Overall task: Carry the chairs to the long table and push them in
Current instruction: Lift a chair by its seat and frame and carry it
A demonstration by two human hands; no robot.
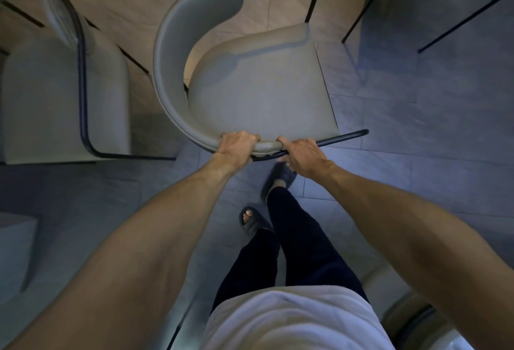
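Since paired grips likely balance load, left hand (239,145) curls fingers over padded back rim of grey curved-back chair (264,85); right hand (301,155) wraps rim end alongside. Chair straight ahead, second chair (64,85) beside it; lifted or not, unclear.

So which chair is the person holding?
The middle chair: the left hand and right hand both grip its curved backrest. The chair on its left stands untouched.

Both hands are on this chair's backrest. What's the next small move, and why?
Probably carry the chair forward, keeping off the second chair. The left hand and right hand both grip its curved backrest, so the hold looks ready. No table edge is over its seat, and the second chair stands close on the person's left.
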